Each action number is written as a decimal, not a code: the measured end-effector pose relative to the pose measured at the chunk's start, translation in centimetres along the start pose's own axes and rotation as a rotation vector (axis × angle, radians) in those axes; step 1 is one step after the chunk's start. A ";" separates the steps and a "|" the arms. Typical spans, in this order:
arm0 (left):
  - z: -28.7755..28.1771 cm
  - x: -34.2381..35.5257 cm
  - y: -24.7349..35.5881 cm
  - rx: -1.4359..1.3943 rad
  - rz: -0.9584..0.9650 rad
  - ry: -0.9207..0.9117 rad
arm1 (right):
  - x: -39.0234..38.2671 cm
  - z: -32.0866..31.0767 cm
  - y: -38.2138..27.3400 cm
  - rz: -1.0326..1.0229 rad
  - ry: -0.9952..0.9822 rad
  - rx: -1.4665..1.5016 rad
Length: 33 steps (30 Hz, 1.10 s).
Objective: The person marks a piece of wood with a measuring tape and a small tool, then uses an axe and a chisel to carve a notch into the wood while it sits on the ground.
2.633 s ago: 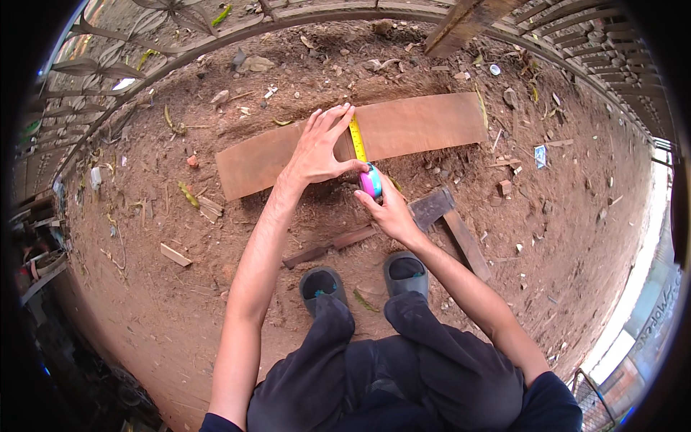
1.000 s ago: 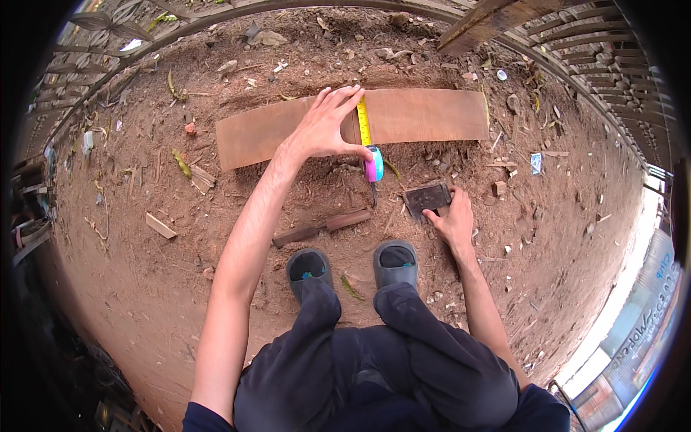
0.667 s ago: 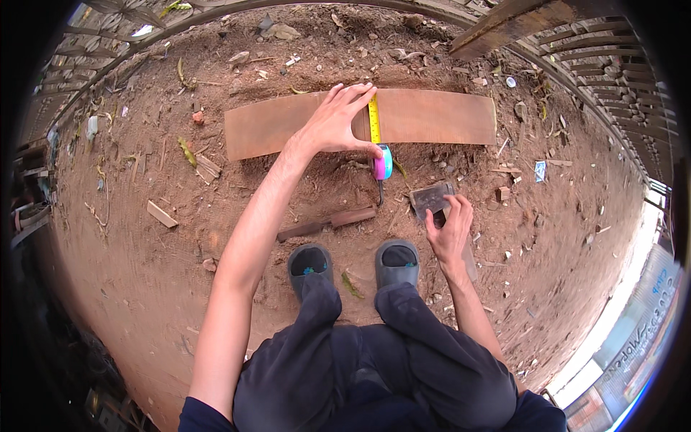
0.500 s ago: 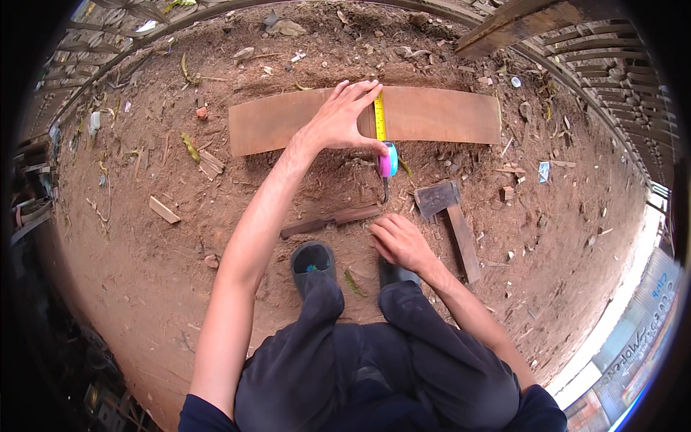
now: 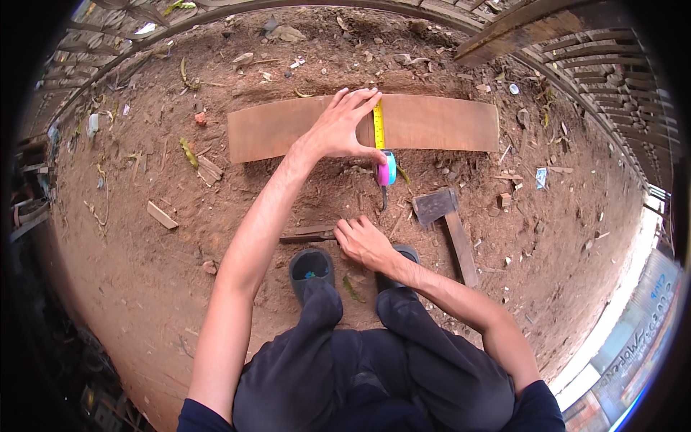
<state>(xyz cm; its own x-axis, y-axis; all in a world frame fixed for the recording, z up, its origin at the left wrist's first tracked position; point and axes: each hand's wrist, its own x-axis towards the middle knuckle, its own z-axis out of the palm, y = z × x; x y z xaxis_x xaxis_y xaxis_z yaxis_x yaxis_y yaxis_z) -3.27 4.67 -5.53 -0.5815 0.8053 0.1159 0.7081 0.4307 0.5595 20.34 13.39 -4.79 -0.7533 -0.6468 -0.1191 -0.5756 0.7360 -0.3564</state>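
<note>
A curved brown wooden board (image 5: 439,122) lies crosswise on the dirt. My left hand (image 5: 342,129) spans it, fingertips at the far edge by the end of a yellow tape blade (image 5: 378,128). Its thumb presses the pink and blue tape measure (image 5: 386,171) just off the near edge; a dark strap hangs from the case. My right hand (image 5: 366,245) is closed at the right end of a slim dark brown, stick-like piece (image 5: 306,236) on the ground before my feet. The fingers partly hide that piece, so its kind is unclear.
A hatchet (image 5: 435,207) with a broad dark head and wooden handle lies right of my right hand. Wood scraps (image 5: 163,214), leaves and litter dot the dirt. A slatted fence (image 5: 604,65) curves round the far side, with a timber beam (image 5: 533,32) at far right.
My right hand has moved left from beside the stick-like piece onto its right end, closing there. My left hand stays on the tape measure and board.
</note>
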 end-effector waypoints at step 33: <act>-0.4 0.1 0.4 -0.099 -0.072 -0.020 | -1.3 -13.0 20.0 0.545 0.060 0.151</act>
<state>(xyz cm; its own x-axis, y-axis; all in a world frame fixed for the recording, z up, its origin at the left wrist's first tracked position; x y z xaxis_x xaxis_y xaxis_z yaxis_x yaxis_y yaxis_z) -3.14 4.76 -4.96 -0.6207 0.7820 0.0563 0.6208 0.4463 0.6446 5.66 31.57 0.28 -0.9480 -0.1654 -0.2718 -0.0496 0.9206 -0.3873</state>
